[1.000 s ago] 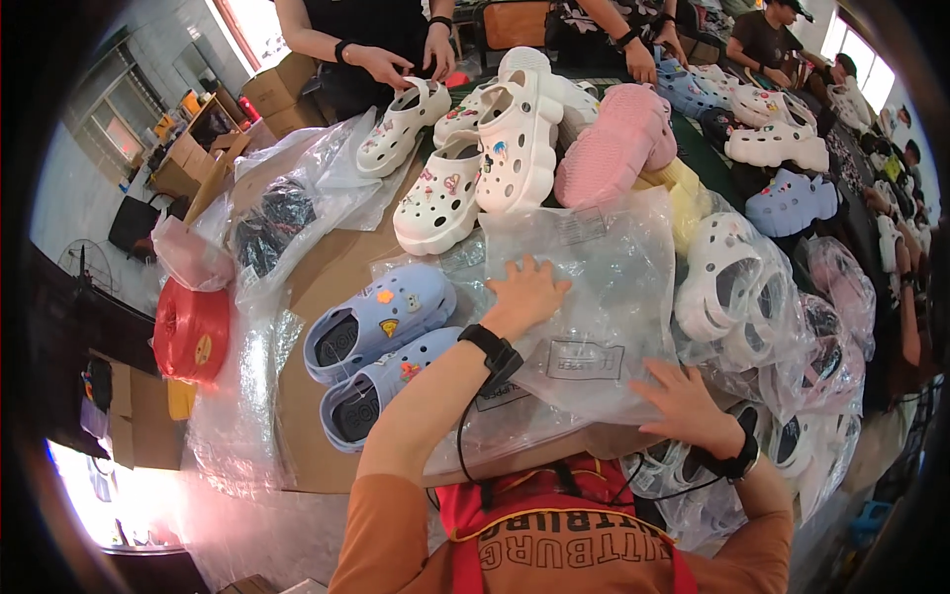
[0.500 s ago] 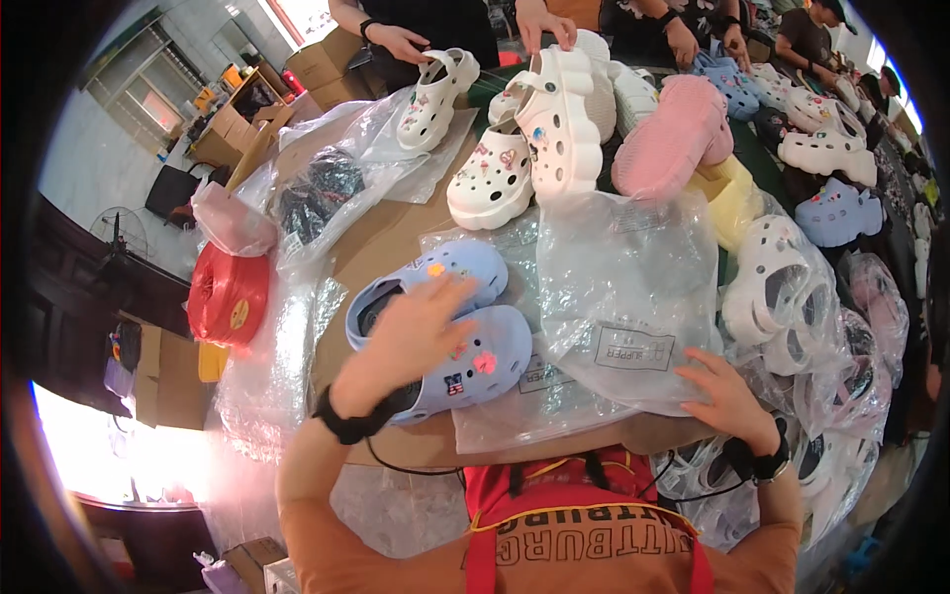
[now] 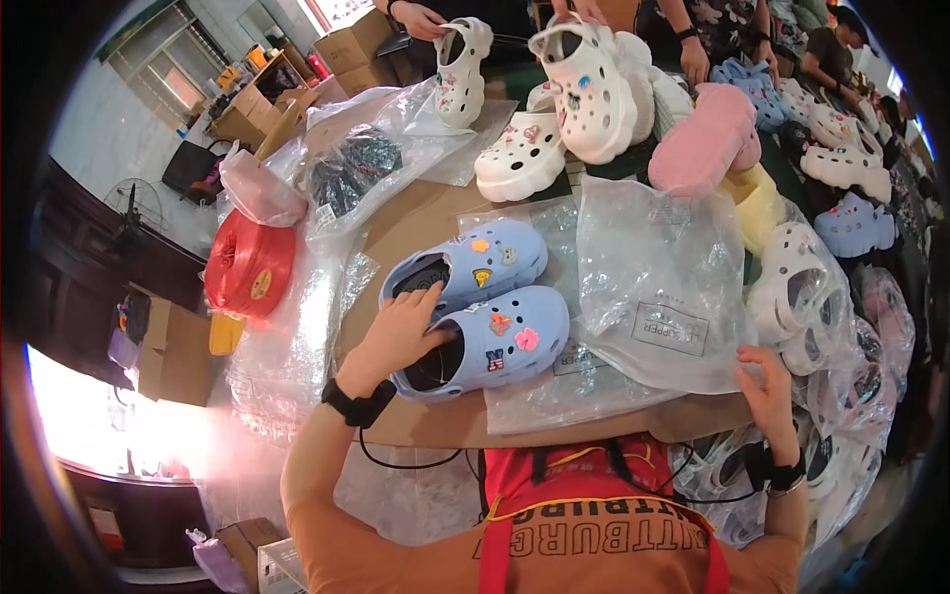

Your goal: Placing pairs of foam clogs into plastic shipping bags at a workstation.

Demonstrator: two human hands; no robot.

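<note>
Left fingers [image 3: 423, 300] have lowered onto partly hidden blue clogs [image 3: 473, 345], grip unclear; right fingers [image 3: 764, 360] parted, seemingly empty

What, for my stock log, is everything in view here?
Front clogs: two, light blue, centre
Bags: at least two, clear, centre
White clogs: several, white, back
Pink clogs: apparently two, pink, back
Far clogs: several, blue, upper right
Yellow item: one, yellow, right
Bagged clogs: several, white and pink, right
Roll: one, red, left
Cartons: several, brown, left
Co-workers: several, dark clothes, back
Left hand: one, bare, on front clogs
Right hand: one, bare, beside bags
</note>
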